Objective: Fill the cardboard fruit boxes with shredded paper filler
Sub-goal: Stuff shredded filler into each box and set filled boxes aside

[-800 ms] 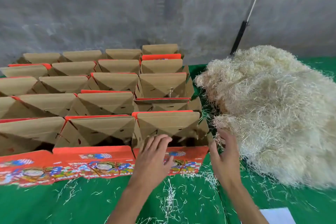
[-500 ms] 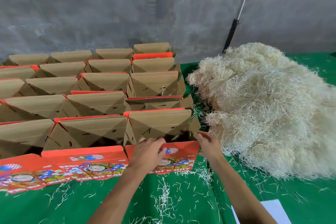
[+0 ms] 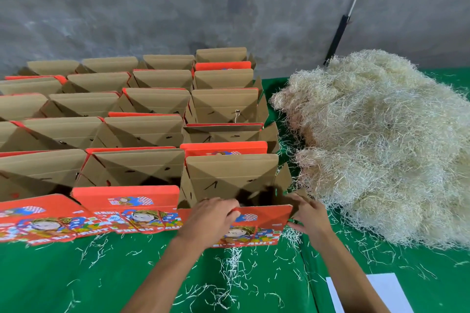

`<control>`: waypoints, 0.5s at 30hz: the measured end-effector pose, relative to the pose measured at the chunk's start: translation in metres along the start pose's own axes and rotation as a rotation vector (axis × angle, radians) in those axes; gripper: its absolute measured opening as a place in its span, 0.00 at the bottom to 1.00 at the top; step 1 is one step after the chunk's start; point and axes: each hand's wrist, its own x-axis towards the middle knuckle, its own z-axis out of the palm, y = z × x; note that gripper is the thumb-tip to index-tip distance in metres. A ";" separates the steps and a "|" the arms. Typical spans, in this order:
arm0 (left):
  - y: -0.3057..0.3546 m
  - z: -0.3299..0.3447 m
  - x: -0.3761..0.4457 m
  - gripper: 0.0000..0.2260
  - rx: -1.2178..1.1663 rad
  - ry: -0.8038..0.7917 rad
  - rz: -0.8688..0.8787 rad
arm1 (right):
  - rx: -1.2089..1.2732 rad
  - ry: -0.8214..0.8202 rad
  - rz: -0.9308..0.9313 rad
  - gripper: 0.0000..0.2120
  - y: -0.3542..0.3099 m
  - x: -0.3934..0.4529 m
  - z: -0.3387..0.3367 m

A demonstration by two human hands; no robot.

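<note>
Green cloth-covered surface point(image 3: 76, 282) carrying, at right, a large loose heap of pale shredded paper filler point(image 3: 381, 147) and, at left, close rows of open brown cardboard fruit boxes with red printed outer faces point(image 3: 142, 132), all apparently unfilled so far as their shadowed interiors can be read. The nearest right-hand red-fronted cardboard box point(image 3: 236, 180) stands at the front of the rows, just beside the heap, its red front flap folded down toward the viewer. The left hand point(image 3: 211, 216) rests over the top edge of that flap with its fingers curled about the edge, grasping it; the right hand point(image 3: 309, 213) meets the box's right front corner, its fingers partly bent around the corner, though whether they truly clamp the card cannot be told. Likely hazards: pulling on the flap may tear or crease the thin card, or drag the neighbouring boxes, which stand touching, out of line; the upright rear flap may fold inward and block the opening; filler carried across may snag on the side flap and spill, adding to the loose pale paper strands point(image 3: 234, 269) scattered on the cloth near a white paper sheet point(image 3: 381, 290).
</note>
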 end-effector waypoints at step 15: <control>0.060 -0.012 0.053 0.18 -0.126 0.038 0.207 | -0.187 -0.067 -0.295 0.07 -0.020 -0.007 -0.005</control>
